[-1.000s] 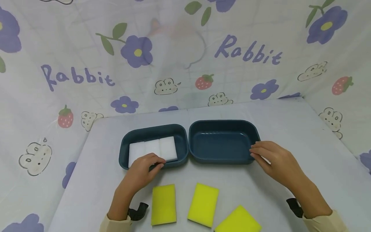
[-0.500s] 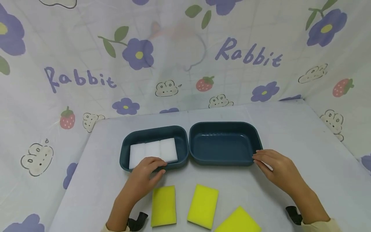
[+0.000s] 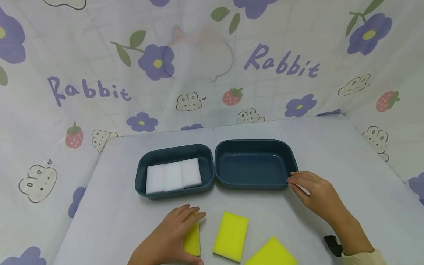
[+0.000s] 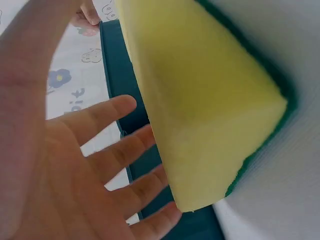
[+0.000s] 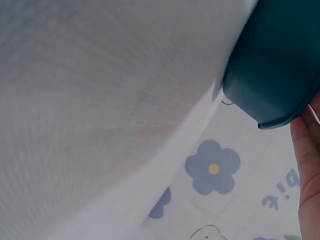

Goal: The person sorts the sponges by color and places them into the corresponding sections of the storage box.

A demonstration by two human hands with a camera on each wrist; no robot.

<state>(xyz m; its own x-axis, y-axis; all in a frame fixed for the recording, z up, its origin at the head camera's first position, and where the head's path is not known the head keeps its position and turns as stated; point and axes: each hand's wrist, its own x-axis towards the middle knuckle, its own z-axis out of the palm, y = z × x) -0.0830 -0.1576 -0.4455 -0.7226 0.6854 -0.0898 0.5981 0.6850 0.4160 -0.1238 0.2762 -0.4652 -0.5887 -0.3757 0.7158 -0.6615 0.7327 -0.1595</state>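
Note:
In the head view my left hand [image 3: 177, 233] is over the leftmost yellow sponge [image 3: 194, 241], hiding much of it. The left wrist view shows its fingers spread and fairly straight beside this sponge [image 4: 200, 110], which has a green underside. At the near right corner of the right dark teal tub [image 3: 253, 186], my right hand [image 3: 316, 191] pinches the rim. In the right wrist view, fingers [image 5: 302, 145] lie against the rim of that tub [image 5: 275, 65]. No sponge shows inside the right tub.
The left teal tub [image 3: 173, 148] holds three white sponges [image 3: 173, 176] in a row, touching the right tub's side. Two more yellow sponges [image 3: 231, 236] lie in front, the rightmost sponge [image 3: 273, 253] cut off by the frame edge. A printed curtain [image 3: 212, 73] stands behind the white table [image 3: 331, 147].
My left hand has left the left tub's near rim and come down toward me over the leftmost yellow sponge, with its fingers spreading. The right hand stays at the right tub's corner.

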